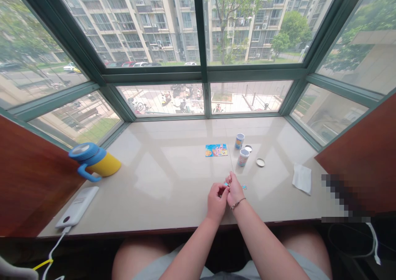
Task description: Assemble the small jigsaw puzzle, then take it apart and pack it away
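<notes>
In the lower middle, left hand (pixel 217 200) and right hand (pixel 235 192) touch; I can't tell their grip. Tiny blue bits (pixel 244 187) lie beside, round cans (pixel 243 158) above.

You have one left hand (pixel 217 200) and one right hand (pixel 235 191), two in all, with one bracelet (pixel 238 203). On your sill (pixel 167 164), count two cans (pixel 243 158), two lids (pixel 260 162), one picture card (pixel 216 150), one jug (pixel 99 160), one power bank (pixel 78 205) and one tissue (pixel 302 179). Your hands partly hide the small pieces (pixel 244 187), so their number you cannot tell. You face eight panes (pixel 161 100).
</notes>
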Demonstrator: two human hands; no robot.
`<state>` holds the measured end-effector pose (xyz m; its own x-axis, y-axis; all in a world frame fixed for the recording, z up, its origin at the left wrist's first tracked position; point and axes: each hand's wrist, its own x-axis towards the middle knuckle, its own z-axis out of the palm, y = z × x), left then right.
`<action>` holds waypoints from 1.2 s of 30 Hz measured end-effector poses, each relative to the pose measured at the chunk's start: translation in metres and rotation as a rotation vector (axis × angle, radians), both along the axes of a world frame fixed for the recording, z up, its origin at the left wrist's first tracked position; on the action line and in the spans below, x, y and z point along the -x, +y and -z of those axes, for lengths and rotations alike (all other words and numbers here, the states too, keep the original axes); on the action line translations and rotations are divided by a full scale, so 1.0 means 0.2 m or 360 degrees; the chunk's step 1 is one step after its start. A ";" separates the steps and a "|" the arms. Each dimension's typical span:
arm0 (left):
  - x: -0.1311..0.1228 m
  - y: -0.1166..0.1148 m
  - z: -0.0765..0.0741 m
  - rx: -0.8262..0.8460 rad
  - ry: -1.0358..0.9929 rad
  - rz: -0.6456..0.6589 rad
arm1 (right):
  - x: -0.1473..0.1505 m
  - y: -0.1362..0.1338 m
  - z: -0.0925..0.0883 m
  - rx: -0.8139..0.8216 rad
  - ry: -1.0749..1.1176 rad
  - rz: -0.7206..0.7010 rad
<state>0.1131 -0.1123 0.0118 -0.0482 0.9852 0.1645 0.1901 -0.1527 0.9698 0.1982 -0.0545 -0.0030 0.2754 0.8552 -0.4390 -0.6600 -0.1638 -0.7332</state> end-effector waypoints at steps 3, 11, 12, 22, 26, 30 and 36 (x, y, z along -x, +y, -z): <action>-0.01 0.00 0.02 -0.0016 0.0031 -0.0012 | 0.01 -0.01 -0.01 0.0137 0.0165 -0.0025; -0.03 0.00 0.05 -0.0046 0.0046 -0.0050 | 0.00 -0.03 -0.02 0.0145 0.0382 -0.0105; -0.03 0.00 0.05 -0.0042 0.0042 -0.0060 | -0.01 -0.03 -0.02 0.0152 0.0384 -0.0114; -0.03 -0.01 0.01 0.0041 -0.0046 0.0024 | -0.04 -0.02 -0.01 0.0255 0.0425 0.0028; -0.03 0.01 0.03 0.0155 -0.0225 0.0187 | -0.07 -0.01 -0.03 0.0205 0.0388 0.0045; -0.02 0.04 0.06 0.0218 -0.0350 0.0227 | -0.06 -0.03 -0.04 0.0123 0.0420 0.0013; -0.02 0.04 0.08 0.0266 -0.0261 0.0142 | -0.04 -0.05 -0.02 0.0059 0.0287 0.0088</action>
